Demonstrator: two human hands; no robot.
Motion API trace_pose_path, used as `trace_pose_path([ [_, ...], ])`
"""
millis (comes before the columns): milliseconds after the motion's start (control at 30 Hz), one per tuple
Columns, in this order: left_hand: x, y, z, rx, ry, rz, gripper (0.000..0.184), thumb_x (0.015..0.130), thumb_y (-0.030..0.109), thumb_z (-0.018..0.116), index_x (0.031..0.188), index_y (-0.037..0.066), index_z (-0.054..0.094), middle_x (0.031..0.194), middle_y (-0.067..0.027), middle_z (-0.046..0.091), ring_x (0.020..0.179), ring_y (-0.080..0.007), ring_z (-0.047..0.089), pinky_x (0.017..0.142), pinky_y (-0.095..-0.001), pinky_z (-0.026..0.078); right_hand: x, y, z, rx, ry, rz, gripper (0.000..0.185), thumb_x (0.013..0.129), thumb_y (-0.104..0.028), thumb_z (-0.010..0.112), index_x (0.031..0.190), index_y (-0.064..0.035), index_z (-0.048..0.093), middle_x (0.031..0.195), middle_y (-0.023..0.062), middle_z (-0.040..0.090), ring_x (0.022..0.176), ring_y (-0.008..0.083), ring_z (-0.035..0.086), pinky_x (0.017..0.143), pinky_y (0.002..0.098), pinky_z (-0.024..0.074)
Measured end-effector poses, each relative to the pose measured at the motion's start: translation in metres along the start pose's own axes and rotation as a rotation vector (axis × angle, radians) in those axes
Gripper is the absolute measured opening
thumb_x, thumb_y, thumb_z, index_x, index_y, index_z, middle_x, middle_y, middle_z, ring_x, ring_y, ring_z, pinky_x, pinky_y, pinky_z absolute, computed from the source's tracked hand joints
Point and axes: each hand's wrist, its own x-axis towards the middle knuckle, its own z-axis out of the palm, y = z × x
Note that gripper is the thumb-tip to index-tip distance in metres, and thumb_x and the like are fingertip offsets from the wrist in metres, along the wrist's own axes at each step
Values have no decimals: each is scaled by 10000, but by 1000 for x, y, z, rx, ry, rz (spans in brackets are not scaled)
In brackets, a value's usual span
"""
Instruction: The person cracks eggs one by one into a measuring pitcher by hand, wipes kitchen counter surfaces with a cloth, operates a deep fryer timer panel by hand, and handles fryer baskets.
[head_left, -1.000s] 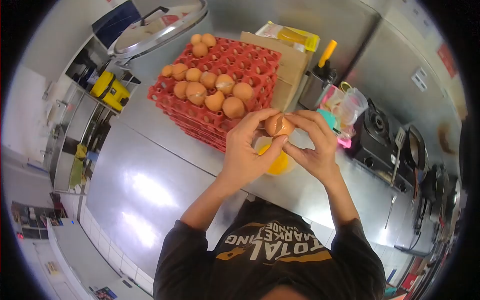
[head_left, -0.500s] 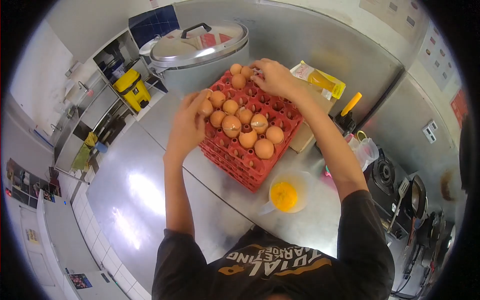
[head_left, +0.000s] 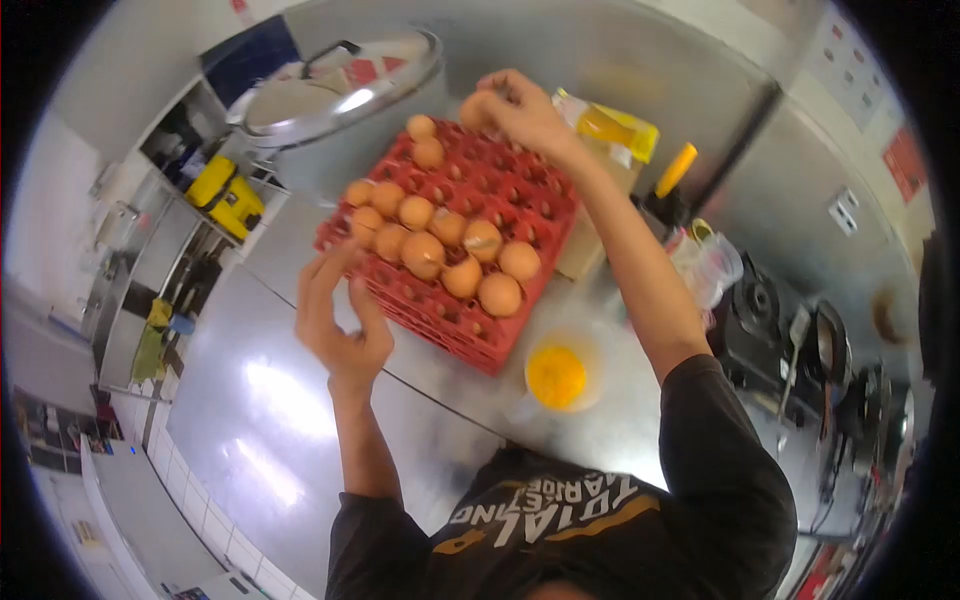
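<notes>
A stack of red egg trays (head_left: pixel 510 200) lies on the steel table, its top tray holding several brown eggs and cracked shells (head_left: pixel 422 255). Over the far edge of the tray, my right hand (head_left: pixel 525 115) has its fingers closed around a brown egg (head_left: pixel 475 110). Two more eggs (head_left: pixel 428 153) sit in the tray just left of it. My left hand (head_left: pixel 345 320) is beside the tray's near left side, fingers apart and holding nothing. A clear jug with beaten-looking yellow egg (head_left: pixel 556 377) stands on the table close to my body.
Behind the trays is a large lidded steel pot (head_left: pixel 340 100). To the right stand a cardboard box (head_left: pixel 590 235), a yellow packet (head_left: pixel 615 130), a yellow-handled tool (head_left: pixel 677 170) and a black stove (head_left: pixel 750 305) with pans. A yellow bin (head_left: pixel 225 195) is at the far left.
My right hand has lifted an egg from the tray's far corner. My left hand has drawn back from the eggs toward me. The whole view has shifted and tilted slightly.
</notes>
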Motion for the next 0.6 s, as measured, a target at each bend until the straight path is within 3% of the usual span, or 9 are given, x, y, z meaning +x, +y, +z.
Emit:
trace_pose_path([
  [67,-23,34,2,-127,1,3,353,900,-81,623,1239,-25,700,1061,-175,753,926,-308,729,807,-384,592,-66,-22,-33,399,-77,94,458,1069,-259,604,1483,-65,572,1209,152,733,1063,244,749,916,353,641],
  [100,-36,51,4,-220,51,26,314,885,-71,644,1188,-27,711,1011,-178,754,907,-311,732,793,-395,598,-98,-19,-46,392,-45,145,458,1069,-259,604,1483,-65,572,1209,152,733,1063,244,749,916,353,641],
  [167,-68,82,7,-395,-160,1,280,852,-26,691,1129,-3,729,1046,-190,746,866,-327,729,759,-419,601,-168,-9,-70,767,-120,161,444,1066,-172,631,1481,-29,560,1296,146,681,1139,230,721,966,348,636],
  [200,-84,95,13,-470,-266,-1,280,847,-9,703,1125,-2,731,1054,-189,745,863,-332,728,756,-413,601,-206,-4,-76,764,-90,195,444,1066,-172,631,1481,-29,560,1296,146,681,1139,230,721,966,348,636],
  [267,-115,115,39,-556,-468,-46,292,842,22,728,1134,11,735,1072,-171,736,881,-344,728,773,-415,595,-281,5,-77,483,8,328,492,1016,-99,727,1466,5,558,1318,148,670,1190,221,700,985,366,631],
  [333,-141,126,61,-569,-698,-77,282,851,44,740,1132,18,734,1066,-149,725,931,-345,717,822,-435,579,-343,34,-64,387,110,351,517,972,-24,778,1442,0,564,1321,161,702,1135,209,733,986,367,618],
  [467,-186,131,81,-568,-875,-118,229,867,32,747,1094,6,729,1072,-179,724,976,-398,699,864,-479,558,-417,49,-41,46,217,361,515,942,-40,815,1409,8,604,1330,182,695,1154,258,733,983,374,602],
  [533,-194,133,83,-560,-902,-109,225,868,33,746,1091,5,727,1064,-176,720,972,-399,693,864,-483,552,-433,44,-31,-495,345,-8,491,916,-34,824,1373,17,651,1305,202,694,1154,336,726,966,399,597],
  [600,-198,133,82,-547,-926,-96,222,869,34,745,1088,4,725,1056,-174,716,968,-401,688,864,-487,546,-450,41,-14,-489,386,-7,487,903,-33,828,1361,14,668,1304,207,689,1160,370,714,967,412,596],
])
